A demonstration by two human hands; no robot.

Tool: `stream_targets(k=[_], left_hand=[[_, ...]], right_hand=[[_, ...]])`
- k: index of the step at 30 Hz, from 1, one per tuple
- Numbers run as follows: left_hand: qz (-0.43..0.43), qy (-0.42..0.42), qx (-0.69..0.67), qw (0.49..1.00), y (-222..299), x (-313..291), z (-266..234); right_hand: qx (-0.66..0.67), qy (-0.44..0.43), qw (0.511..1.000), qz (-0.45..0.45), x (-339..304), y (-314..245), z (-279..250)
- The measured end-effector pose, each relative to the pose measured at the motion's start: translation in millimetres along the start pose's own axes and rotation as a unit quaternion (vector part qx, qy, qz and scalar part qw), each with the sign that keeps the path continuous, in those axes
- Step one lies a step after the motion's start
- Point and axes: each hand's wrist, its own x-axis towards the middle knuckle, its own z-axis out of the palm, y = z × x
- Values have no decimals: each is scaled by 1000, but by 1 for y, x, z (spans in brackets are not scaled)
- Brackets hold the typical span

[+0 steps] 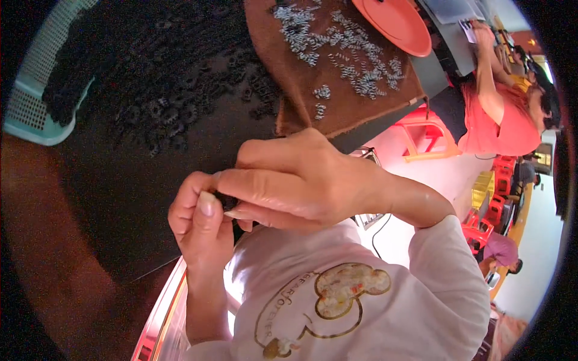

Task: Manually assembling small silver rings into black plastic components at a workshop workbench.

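Note:
My left hand [203, 219] and my right hand [295, 180] meet over the near edge of a dark table [114, 198]. Both are closed, fingertips pinched together around a small black part [227, 202]. Only a sliver of that part shows between the fingers, so its full shape is hidden. Beyond my hands lies a large heap of small black plastic parts [174, 66]; some of the nearer ones look round and toothed, like little gears [171, 114]. To the right of the heap, many small metal coil springs [355, 51] are scattered over a brown cloth [295, 75].
A light teal plastic basket [30, 111] at the left holds more black parts. An orange-red round dish [400, 27] sits at the cloth's far edge. On the right, a person in a red shirt [503, 123] works at another table, near a red stool [424, 129].

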Motion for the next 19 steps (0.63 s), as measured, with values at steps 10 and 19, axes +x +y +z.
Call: stream_targets(k=[10, 19], left_hand=[[12, 10, 98, 995, -1, 9, 10], [23, -9, 72, 997, -9, 10, 12]], right_hand=[[-76, 38, 996, 13, -12, 15, -49], [-337, -115, 916, 187, -37, 66, -155]])
